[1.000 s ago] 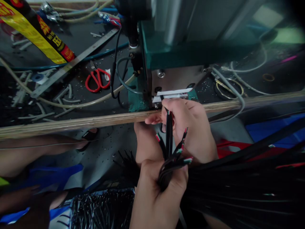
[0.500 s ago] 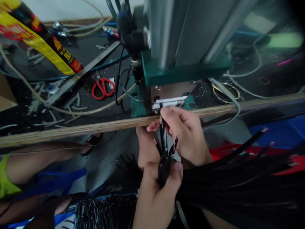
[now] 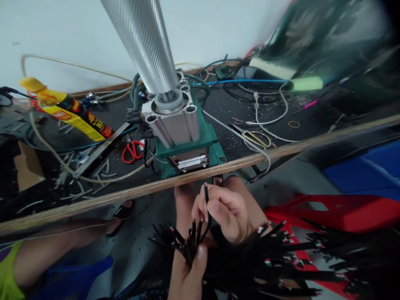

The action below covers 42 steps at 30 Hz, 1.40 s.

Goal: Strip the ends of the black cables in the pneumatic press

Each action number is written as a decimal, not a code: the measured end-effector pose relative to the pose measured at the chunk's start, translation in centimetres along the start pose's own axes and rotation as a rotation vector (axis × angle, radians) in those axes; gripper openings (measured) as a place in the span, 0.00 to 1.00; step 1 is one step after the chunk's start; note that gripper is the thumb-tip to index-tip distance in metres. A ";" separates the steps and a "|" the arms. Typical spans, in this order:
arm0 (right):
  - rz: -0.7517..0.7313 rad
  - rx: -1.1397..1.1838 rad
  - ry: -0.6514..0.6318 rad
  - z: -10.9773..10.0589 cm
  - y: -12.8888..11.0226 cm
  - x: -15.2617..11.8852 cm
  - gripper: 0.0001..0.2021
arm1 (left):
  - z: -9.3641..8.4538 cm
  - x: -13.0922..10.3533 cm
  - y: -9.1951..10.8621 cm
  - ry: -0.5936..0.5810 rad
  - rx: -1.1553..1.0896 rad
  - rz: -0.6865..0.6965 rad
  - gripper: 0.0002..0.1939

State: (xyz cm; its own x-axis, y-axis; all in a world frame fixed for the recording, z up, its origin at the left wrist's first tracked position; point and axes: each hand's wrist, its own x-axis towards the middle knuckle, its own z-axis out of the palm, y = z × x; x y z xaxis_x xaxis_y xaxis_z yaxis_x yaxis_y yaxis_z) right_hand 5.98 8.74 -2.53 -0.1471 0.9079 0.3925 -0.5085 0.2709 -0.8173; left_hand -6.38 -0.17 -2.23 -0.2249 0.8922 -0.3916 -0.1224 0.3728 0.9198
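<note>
In the lower middle, my left hand (image 3: 189,277) is closed round a bundle of black cables (image 3: 187,246), their cut ends fanning upward with small red, white and green wire tips. Just above and to the right, my right hand (image 3: 225,212) pinches one black cable (image 3: 206,198) between thumb and fingers, its tip pointing up. Both hands are below the bench edge, over my lap. Beyond them on the bench stands a pneumatic press (image 3: 175,121) with a silver cylinder, a green base and white strips at its front slot. The pinched cable is apart from that slot.
Many more black cables (image 3: 296,250) lie at the right over a red stool (image 3: 343,212). Red-handled scissors (image 3: 133,152), a yellow bottle (image 3: 71,110), a metal ruler (image 3: 100,152) and gold-handled scissors (image 3: 256,139) lie on the bench. Another person's leg (image 3: 56,233) is at the left.
My right hand has drawn back from the press slot to below the bench edge, now with a single cable raised. My head view has tilted up, showing more of the press.
</note>
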 end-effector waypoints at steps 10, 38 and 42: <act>-0.082 0.421 -0.398 -1.8 1.5 -0.5 0.27 | -0.4 -0.5 -0.3 0.122 -0.027 -0.110 0.40; 0.361 -0.178 0.283 1.4 0.6 3.6 0.25 | -1.3 1.2 0.1 -0.134 0.132 -0.122 0.28; 0.351 -0.203 0.322 1.7 0.5 4.3 0.23 | -0.9 1.3 1.2 -0.134 0.111 -0.149 0.26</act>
State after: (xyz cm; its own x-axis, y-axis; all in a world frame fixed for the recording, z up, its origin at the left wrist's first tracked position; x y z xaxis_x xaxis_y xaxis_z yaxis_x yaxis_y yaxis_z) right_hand 3.67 12.24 -0.51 0.0060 0.9990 -0.0434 -0.2960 -0.0397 -0.9544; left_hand -7.74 1.24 -1.64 -0.0805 0.8485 -0.5230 -0.0362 0.5218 0.8523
